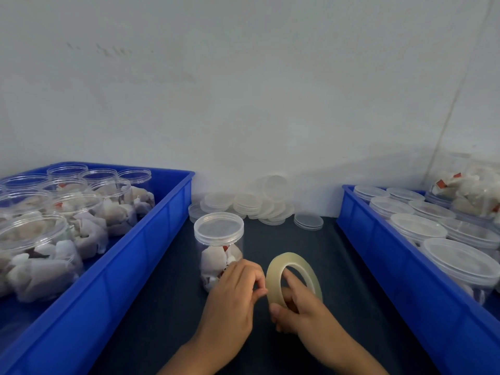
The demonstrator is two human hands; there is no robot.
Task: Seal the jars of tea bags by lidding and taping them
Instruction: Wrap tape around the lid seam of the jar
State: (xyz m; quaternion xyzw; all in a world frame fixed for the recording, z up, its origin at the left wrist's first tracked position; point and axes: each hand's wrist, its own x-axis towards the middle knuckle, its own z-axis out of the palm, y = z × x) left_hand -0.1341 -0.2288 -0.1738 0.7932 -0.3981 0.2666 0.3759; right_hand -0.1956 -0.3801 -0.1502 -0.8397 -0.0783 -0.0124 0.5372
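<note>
dark tabletop (311, 255) under a white wall is carrying a lidded jar (218, 239); right hand (300, 307) is gripping the tape roll (293, 277), left hand (232, 296) is pinching its edge. no readable labels.

The tape roll (293, 277) I grip is pale yellow; blue bins (151, 234) flank my hands on dark navy cloth (297, 239); the jar (219, 247) is clear.

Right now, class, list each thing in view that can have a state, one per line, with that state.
Jar on the mat: upright, lidded, holds tea bags.
Tape roll: on edge, held by the right hand.
Left hand: pinching at the roll's edge.
Jars in the left crate: open, filled.
Jars in the right crate: lidded.
Spare lids: loosely piled by the wall.
</note>
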